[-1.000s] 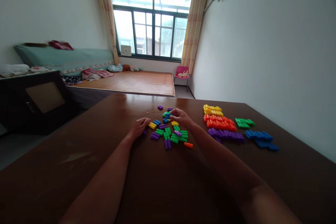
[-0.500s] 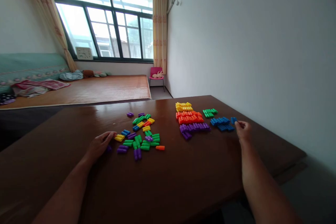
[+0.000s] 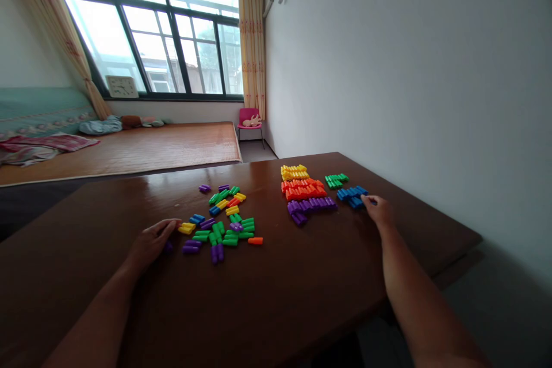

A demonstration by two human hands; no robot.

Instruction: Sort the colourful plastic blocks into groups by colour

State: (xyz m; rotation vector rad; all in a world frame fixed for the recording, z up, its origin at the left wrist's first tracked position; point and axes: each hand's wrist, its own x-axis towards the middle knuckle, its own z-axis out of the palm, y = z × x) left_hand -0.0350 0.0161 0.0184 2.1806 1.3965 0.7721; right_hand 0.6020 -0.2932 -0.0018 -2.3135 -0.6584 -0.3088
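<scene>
My right hand (image 3: 378, 210) has come in against the right end of the blue group (image 3: 351, 192). Half a second ago a blue piece stood off at my fingertips with a gap beside it; now that gap is gone and I can't pick it out from its neighbours. So I judge this lot has just gained one. Thumb and forefinger are drawn together there, the other fingers curled in; my own hand hides the tips, so I can't tell whether they keep a pinch on anything.

The blue group lies near the right edge of the surface (image 3: 280, 299), with the green group (image 3: 336, 180) beyond it, closer to the far right corner. To the left of those two, running from the far edge towards me, are the yellow rows (image 3: 294, 172), the orange rows (image 3: 304, 189) and the purple row (image 3: 313, 205), each one colour.

My left hand (image 3: 149, 241) has stayed at the left side of the loose pieces, half curled, fingertips just beside a yellow piece (image 3: 187, 228); whether it has hold of something I can't tell. Blue still shows in that scatter: one blue piece (image 3: 197, 219) lies just past the yellow. An orange piece (image 3: 255, 241) sits alone at its right, towards the near edge.
</scene>
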